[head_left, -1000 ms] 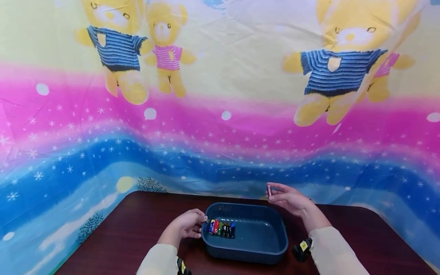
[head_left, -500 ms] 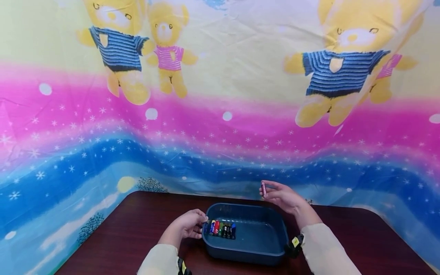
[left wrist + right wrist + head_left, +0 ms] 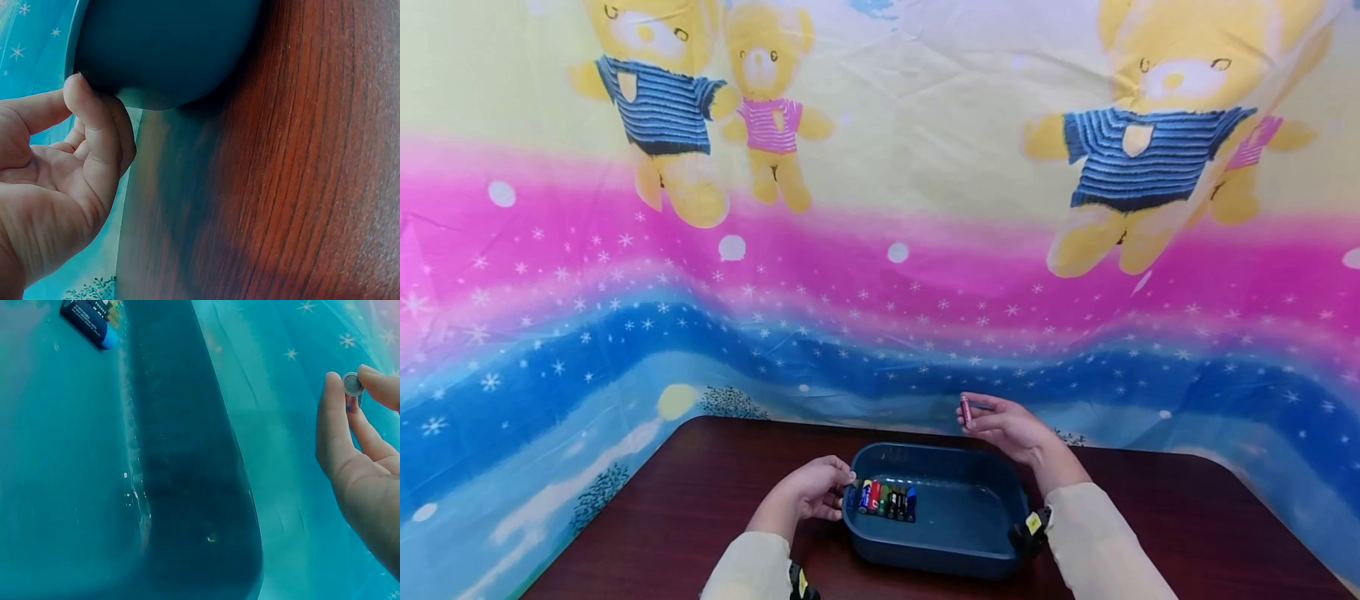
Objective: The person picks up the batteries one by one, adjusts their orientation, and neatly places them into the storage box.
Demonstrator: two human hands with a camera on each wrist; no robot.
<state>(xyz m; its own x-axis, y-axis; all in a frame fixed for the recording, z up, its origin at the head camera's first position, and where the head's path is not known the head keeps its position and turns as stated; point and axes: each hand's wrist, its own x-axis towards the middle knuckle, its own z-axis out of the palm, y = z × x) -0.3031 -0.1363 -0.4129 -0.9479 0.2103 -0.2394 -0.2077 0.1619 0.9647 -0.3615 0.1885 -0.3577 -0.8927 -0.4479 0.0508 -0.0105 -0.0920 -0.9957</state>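
I see a row of batteries (image 3: 887, 501) lying in the tub (image 3: 958, 515) my left hand (image 3: 817, 492) pinches, while one more battery (image 3: 966, 408), pinched in my right hand (image 3: 1011, 432) near its far edge, isn't inside yet.

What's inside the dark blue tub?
A side-by-side row of mixed-colour batteries lies on the floor of the tub, at the end by the left hand. Their undersides and the floor beneath them are covered.

The head view looks forward and down over the bench (image 3: 715, 475); both wrist views sit close to the tub (image 3: 951, 515) all share, left apparently outside its wall, right above its floor.
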